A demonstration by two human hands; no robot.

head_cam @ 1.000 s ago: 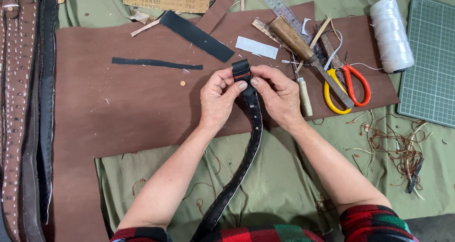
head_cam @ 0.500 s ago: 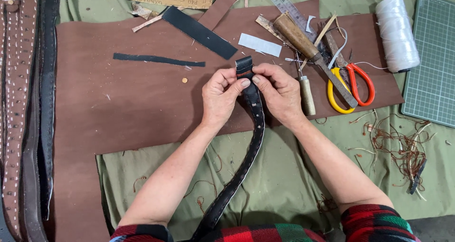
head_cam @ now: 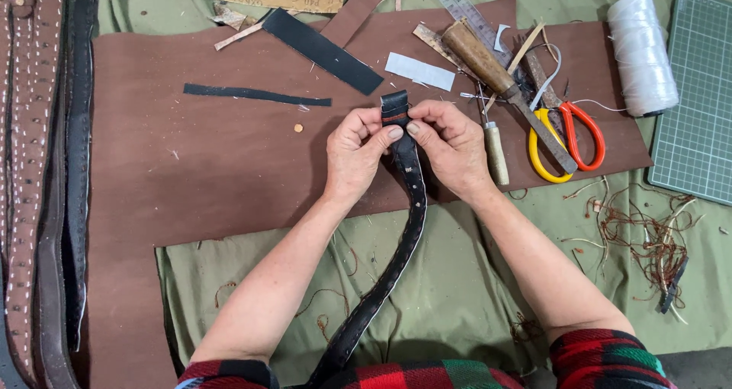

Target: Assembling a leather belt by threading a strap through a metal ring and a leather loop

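Over the brown leather sheet (head_cam: 213, 176) we hold a dark belt (head_cam: 412, 206) by its folded end. Left hand (head_cam: 354, 156) and right hand (head_cam: 450, 149) both pinch that end, thumbs meeting on the fold, fingers curled round the strap. Rest of the belt runs down over the green cloth (head_cam: 473, 282) toward our body. Just right of the right hand: a small pale-handled tool (head_cam: 496, 154), a wooden-handled knife (head_cam: 507, 88), scissors (head_cam: 568, 134) with yellow and red handles. Farther right: a white thread spool (head_cam: 643, 54) and a green cutting mat (head_cam: 698, 99). Above the hands lie black strips (head_cam: 320, 50) and a white slip (head_cam: 419, 71). Far left: several studded straps (head_cam: 38, 168).
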